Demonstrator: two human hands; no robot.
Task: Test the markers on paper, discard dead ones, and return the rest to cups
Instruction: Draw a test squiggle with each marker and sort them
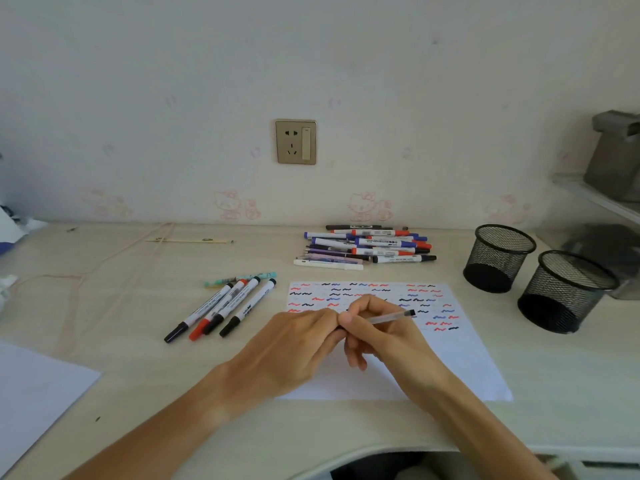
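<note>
A clear-barrelled pen (pixel 391 318) with a black end lies level above the white test paper (pixel 460 362), which carries several red, blue and black squiggles. My right hand (pixel 381 336) grips the pen's barrel. My left hand (pixel 298 344) pinches its left end, where a dark tip or cap just shows. A heap of markers (pixel 367 247) lies behind the paper. Several markers (pixel 221 308) lie fanned out to the paper's left. Two black mesh cups (pixel 498 258), (pixel 564 291) stand at the right; the visible parts of their insides hold nothing.
A second white sheet (pixel 38 393) lies at the front left corner. A thin wooden stick (pixel 188 240) rests near the wall. A wall socket (pixel 296 142) is above the desk. A grey object on a shelf (pixel 613 161) stands at the far right.
</note>
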